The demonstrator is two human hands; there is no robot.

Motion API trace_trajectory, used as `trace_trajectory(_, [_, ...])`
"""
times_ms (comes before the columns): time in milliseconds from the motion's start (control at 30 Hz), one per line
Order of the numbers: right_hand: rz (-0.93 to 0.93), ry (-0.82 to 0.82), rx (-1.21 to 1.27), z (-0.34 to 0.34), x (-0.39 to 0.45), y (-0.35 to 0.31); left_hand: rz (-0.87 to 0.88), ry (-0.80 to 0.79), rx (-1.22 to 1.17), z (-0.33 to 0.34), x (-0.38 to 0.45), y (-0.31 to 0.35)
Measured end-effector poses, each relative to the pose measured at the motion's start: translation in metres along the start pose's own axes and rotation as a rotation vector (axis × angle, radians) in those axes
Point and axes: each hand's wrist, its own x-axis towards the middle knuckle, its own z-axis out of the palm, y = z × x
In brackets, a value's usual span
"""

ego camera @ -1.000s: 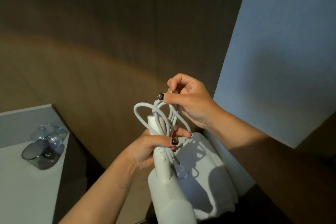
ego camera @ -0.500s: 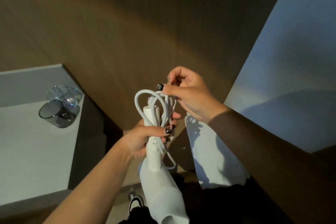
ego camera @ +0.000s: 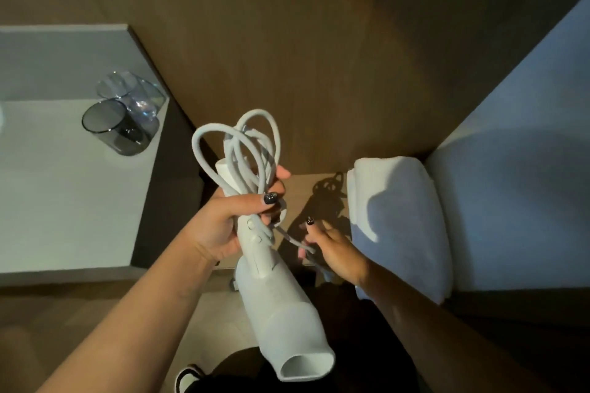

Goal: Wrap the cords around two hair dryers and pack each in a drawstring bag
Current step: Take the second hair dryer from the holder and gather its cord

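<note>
A white hair dryer is held upside down in the middle of the view, nozzle toward me and handle pointing away. My left hand grips its handle and pins several loops of white cord against it. My right hand is lower right of the handle and pinches a loose stretch of the cord between its fingertips. A white fabric bundle, maybe a drawstring bag, lies on a shelf to the right. No second hair dryer is in view.
A pale counter at the left carries a dark glass tumbler and a clear one near its corner. A brown wood wall stands behind. A light blue panel rises at the right.
My right hand has dropped from the top of the cord loops to below the handle, now holding a loose cord strand. The view has tilted downward, showing the dryer's nozzle.
</note>
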Motion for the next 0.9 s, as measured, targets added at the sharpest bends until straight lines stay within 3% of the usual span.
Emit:
trace_trajectory(233, [-0.052, 0.221, -0.047, 0.009, 0.005, 0.004, 0.0, 0.151, 0.149, -0.029, -0.046, -0.006])
trace_trajectory(367, [-0.033, 0.255, 0.099, 0.026, 0.004, -0.011, -0.02, 0.246, 0.373, -0.036, -0.082, -0.011])
trace_trajectory(467, [-0.047, 0.161, 0.184, 0.045, -0.003, -0.028, -0.052, 0.299, 0.476, -0.049, -0.114, -0.014])
trace_trajectory(633, [-0.036, -0.085, 0.425, 0.088, -0.023, -0.052, -0.014, 0.451, 0.426, -0.076, -0.182, -0.021])
trace_trajectory(767, [-0.134, -0.257, 0.308, 0.14, -0.041, -0.062, 0.008, 0.552, 0.539, -0.099, -0.233, -0.027])
trace_trajectory(900, [-0.189, -0.289, 0.297, 0.209, -0.056, -0.072, 0.008, 0.587, 0.676, -0.111, -0.278, -0.034])
